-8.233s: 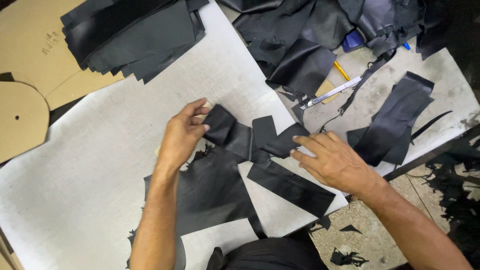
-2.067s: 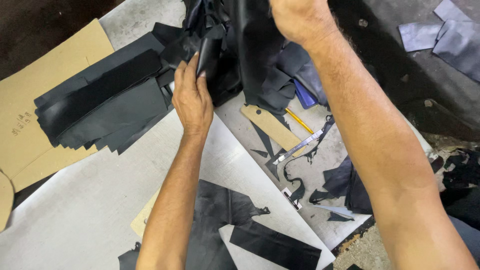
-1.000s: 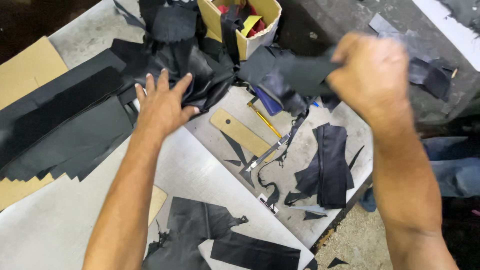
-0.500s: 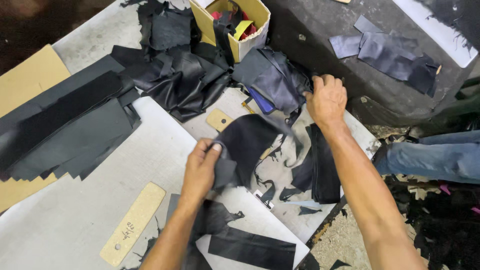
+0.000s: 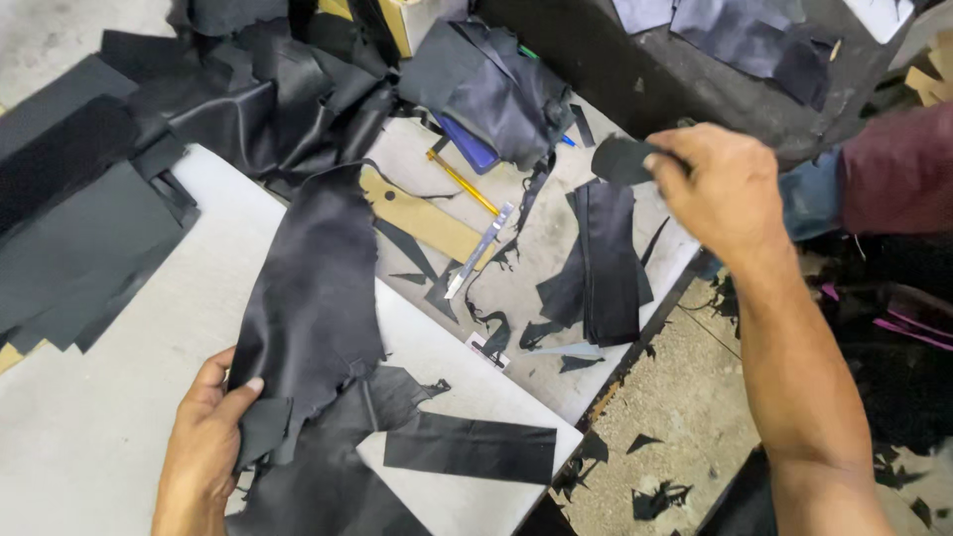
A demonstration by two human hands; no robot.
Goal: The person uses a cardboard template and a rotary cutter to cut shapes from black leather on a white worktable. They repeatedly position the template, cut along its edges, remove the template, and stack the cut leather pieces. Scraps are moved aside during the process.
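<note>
Leather sheet (image 5: 313,288), one large black piece, sits pinched in your left hand (image 5: 208,437) fingers at seven o'clock; your right hand (image 5: 730,194) fingers clamp one small black scrap (image 5: 617,159) at two o'clock.

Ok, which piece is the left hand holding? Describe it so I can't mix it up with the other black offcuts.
Start at the pale cutting board covering the table's near left. The left hand pinches the lower edge of a large black leather piece that runs up toward the brown card template. Unlike the neat rectangular strip beside it, it is big, irregular and ragged-edged.
</note>
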